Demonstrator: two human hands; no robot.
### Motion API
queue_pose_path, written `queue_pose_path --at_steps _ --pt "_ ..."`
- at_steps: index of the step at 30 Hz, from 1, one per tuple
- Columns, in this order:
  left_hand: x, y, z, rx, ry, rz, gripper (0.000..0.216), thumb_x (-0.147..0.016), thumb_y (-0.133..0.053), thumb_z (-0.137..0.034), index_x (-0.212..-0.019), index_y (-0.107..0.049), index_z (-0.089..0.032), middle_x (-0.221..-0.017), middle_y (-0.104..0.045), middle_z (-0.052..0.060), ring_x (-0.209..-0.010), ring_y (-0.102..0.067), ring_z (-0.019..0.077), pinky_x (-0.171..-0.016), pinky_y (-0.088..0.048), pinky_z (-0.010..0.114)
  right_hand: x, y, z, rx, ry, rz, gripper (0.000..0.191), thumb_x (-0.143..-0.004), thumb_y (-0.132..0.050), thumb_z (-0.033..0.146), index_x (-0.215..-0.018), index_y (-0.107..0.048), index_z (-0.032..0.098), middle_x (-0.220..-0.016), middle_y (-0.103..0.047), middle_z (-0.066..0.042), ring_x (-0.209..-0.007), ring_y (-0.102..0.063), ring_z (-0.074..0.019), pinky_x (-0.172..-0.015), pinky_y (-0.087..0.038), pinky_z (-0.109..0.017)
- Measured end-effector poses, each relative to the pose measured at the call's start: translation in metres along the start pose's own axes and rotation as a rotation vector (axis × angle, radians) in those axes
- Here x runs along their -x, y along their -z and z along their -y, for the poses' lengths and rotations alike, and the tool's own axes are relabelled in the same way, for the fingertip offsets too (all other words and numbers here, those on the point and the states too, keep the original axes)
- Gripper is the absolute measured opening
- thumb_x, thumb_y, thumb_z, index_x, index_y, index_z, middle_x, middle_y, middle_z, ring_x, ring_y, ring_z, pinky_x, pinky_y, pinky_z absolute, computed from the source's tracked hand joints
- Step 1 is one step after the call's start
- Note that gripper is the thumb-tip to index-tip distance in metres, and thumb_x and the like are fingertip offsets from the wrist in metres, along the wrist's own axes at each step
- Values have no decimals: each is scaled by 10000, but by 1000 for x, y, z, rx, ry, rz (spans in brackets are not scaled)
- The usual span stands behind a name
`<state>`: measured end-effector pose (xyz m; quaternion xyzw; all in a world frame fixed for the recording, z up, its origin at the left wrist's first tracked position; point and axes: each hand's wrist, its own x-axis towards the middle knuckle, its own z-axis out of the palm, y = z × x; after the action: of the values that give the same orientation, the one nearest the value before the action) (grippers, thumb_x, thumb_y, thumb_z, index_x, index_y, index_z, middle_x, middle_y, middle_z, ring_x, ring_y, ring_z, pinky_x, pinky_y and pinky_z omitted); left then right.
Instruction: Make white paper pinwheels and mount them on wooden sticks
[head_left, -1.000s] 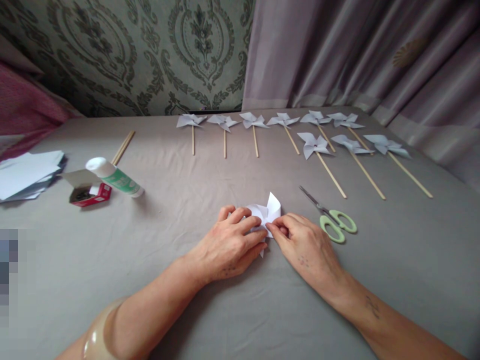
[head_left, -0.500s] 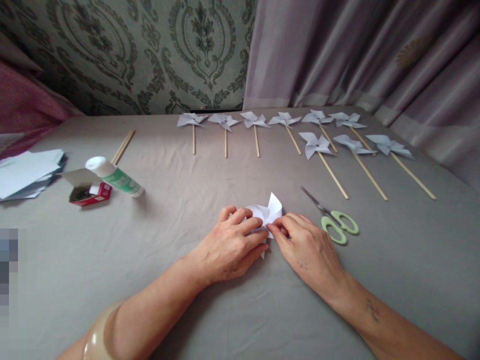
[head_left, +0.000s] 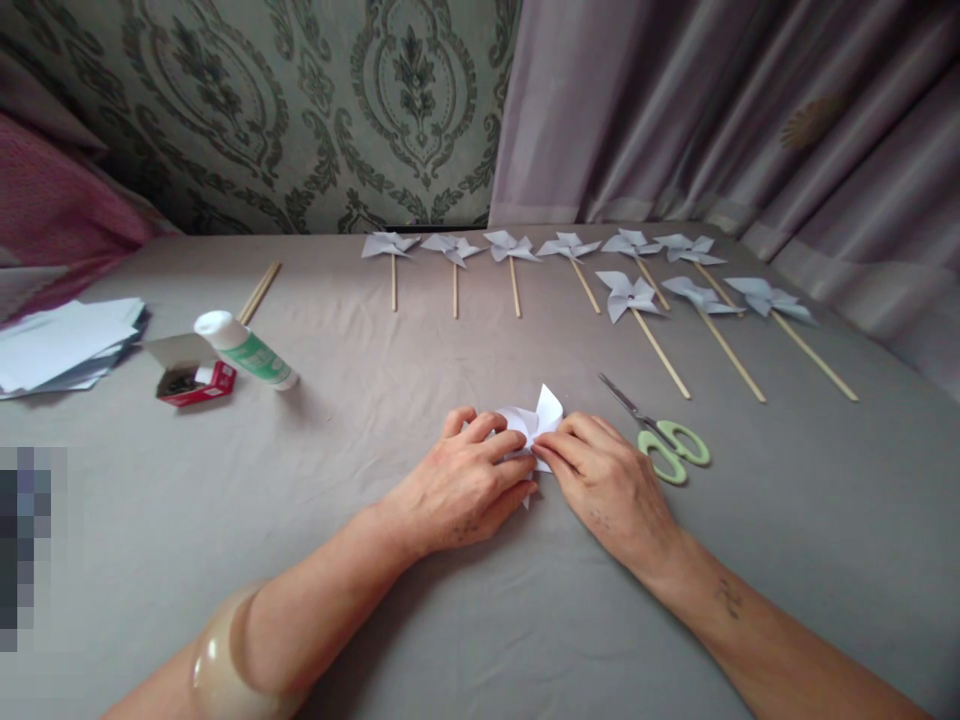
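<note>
A white paper pinwheel (head_left: 548, 408) without a stick lies on the cloth between my hands, one folded blade pointing up and away. My left hand (head_left: 476, 475) covers its left side, its bent fingers holding the paper down. Thumb and forefinger of my right hand (head_left: 611, 485) are pinched together at the pinwheel's middle, touching my left fingertips. Whether a small pin is in that pinch is hidden. Just right of my right hand rest scissors (head_left: 686, 445) with light green handles, their blades closed and pointing away.
Finished pinwheels on sticks (head_left: 632, 295) lie in rows at the back and right. On the left are a glue stick (head_left: 255, 357), an open red box (head_left: 196, 385) of small dark metal pieces, wooden sticks (head_left: 260, 292) and a stack of white paper (head_left: 67, 345). Grey cloth (head_left: 337, 350) covers the table.
The camera view has shifted slightly left. My right fingers have closed in a little at the pinwheel's middle; my left hand stays on the paper.
</note>
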<state>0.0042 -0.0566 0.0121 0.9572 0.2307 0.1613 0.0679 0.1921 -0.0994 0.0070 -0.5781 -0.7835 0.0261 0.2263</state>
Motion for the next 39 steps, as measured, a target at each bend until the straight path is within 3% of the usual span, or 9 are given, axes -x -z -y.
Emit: queue_pose_path --at_steps 7,15,17,21,25,29,34,39 --pt "0 0 0 -7 7 -5 285 -970 -427 -333 -1077 -660 -208 -1035 -661 60 -1041 -509 230 -897 -299 413 -3 7 0 125 131 79 191 -916 -520 136 -860 -697 182 -843 -623 -51 -827 -538 -201 -712 -421 -314" --pt "0 0 1 65 35 -18 290 -968 -424 -311 -1002 -695 -214 -1041 -682 49 -1026 -513 223 -891 -293 403 -9 19 2 197 210 219 188 -832 -534 53 -901 -667 166 -915 -628 -46 -876 -534 -217 -765 -398 -344" --pt "-3 1 3 115 107 -72 269 -956 -444 -294 -1015 -694 -215 -1056 -687 50 -1026 -519 217 -885 -302 393 -10 19 3 208 211 236 189 -836 -531 54 -909 -665 166 -923 -625 -47 -883 -530 -217 -771 -393 -340" --pt "-20 6 9 177 401 -159 254 -905 -507 -277 -1081 -681 -219 -1101 -686 63 -1040 -533 225 -875 -321 387 -7 19 5 235 174 239 179 -848 -517 61 -887 -651 175 -936 -611 -58 -891 -532 -214 -776 -383 -332" --pt "-48 17 17 187 564 104 263 -825 -567 -310 -1020 -707 -202 -1073 -695 82 -1080 -533 287 -888 -327 413 -1 21 9 316 136 233 198 -870 -494 82 -900 -651 200 -916 -595 -70 -859 -539 -222 -737 -369 -341" --pt "-72 28 23 229 651 347 305 -760 -619 -355 -996 -702 -180 -967 -714 60 -916 -601 237 -840 -358 346 8 21 14 406 124 203 260 -889 -451 72 -993 -653 199 -919 -593 -82 -856 -548 -234 -742 -372 -356" --pt "-88 30 26 287 728 453 240 -648 -689 -316 -840 -708 -174 -757 -675 -2 -700 -568 153 -622 -343 236 14 19 23 472 112 184 289 -861 -456 41 -1040 -640 172 -957 -604 -104 -862 -558 -244 -752 -398 -362" --pt "-96 27 24 376 717 521 80 -588 -670 -215 -552 -616 -169 -466 -445 -64 -505 -404 104 -512 -244 253 13 20 28 464 92 194 273 -857 -458 30 -990 -653 168 -945 -616 -102 -869 -575 -248 -735 -425 -356"
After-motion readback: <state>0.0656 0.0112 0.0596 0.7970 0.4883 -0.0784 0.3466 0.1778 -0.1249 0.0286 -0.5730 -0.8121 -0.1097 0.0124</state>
